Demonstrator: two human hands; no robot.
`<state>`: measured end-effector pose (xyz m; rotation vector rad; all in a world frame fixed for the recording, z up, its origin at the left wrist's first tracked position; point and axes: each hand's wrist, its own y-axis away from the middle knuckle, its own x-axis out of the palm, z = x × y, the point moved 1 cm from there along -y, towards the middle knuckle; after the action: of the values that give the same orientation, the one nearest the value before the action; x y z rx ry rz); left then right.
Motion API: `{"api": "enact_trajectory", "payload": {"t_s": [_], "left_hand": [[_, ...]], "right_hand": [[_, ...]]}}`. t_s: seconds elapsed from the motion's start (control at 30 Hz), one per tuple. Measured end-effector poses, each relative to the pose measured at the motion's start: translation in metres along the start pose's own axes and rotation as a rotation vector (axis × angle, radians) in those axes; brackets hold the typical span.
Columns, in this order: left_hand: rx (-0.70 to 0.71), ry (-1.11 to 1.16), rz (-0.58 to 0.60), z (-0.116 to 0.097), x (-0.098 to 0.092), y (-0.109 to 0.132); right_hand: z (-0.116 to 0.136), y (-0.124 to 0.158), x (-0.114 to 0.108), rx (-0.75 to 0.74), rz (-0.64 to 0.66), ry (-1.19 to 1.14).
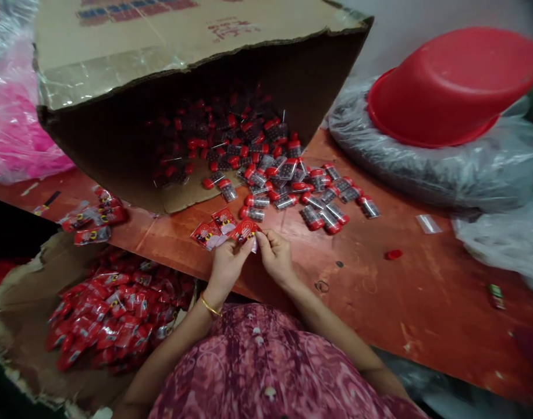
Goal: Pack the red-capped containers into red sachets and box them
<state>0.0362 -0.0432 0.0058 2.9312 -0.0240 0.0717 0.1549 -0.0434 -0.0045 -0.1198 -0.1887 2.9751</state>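
Both my hands meet over the near part of the red table, pinching a small red printed card between them. My left hand wears a gold bangle at the wrist; its thumb and fingers are closed at the card's lower left. At the card's right edge, my right hand is closed with the fingertips on it. More red printed cards lie flat just beyond my left fingers. Several small clear containers with red caps and dark contents lie scattered past my hands.
A cardboard box on its side holds many more containers. Lower left, an open carton holds red packed pieces; a few packs lie above it. An upturned red tub rests on a plastic-wrapped bundle. A loose red cap lies right.
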Motion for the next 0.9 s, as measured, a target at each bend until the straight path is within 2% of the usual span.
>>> {"api": "enact_trajectory", "payload": {"t_s": [0.1,0.23,0.33,0.4,0.53,0.63,0.73,0.9], "left_hand": [[-0.045,0.090,-0.036,0.000,0.011,0.005],[-0.219,0.287,-0.049,-0.002,0.018,0.005],[-0.253,0.321,-0.095,-0.005,0.018,0.000],[-0.254,0.317,-0.124,-0.007,0.016,-0.003],[-0.273,0.363,-0.139,-0.013,0.012,-0.006],[-0.360,0.402,-0.146,-0.015,0.011,-0.007],[-0.419,0.430,-0.140,-0.014,0.010,-0.008],[-0.448,0.457,-0.126,-0.010,0.004,-0.009]], "right_hand": [[-0.003,0.003,-0.002,-0.110,-0.007,0.143],[-0.004,0.008,-0.004,-0.173,-0.035,0.226],[-0.002,0.003,-0.016,-0.193,0.036,0.323],[-0.001,-0.011,-0.037,-0.233,0.082,0.524],[-0.006,-0.050,-0.100,-0.272,0.041,1.126],[-0.015,-0.062,-0.128,-0.229,0.188,1.404],[-0.020,-0.047,-0.125,-0.193,0.264,1.495],[-0.016,-0.018,-0.101,-0.199,0.245,1.416]]}}
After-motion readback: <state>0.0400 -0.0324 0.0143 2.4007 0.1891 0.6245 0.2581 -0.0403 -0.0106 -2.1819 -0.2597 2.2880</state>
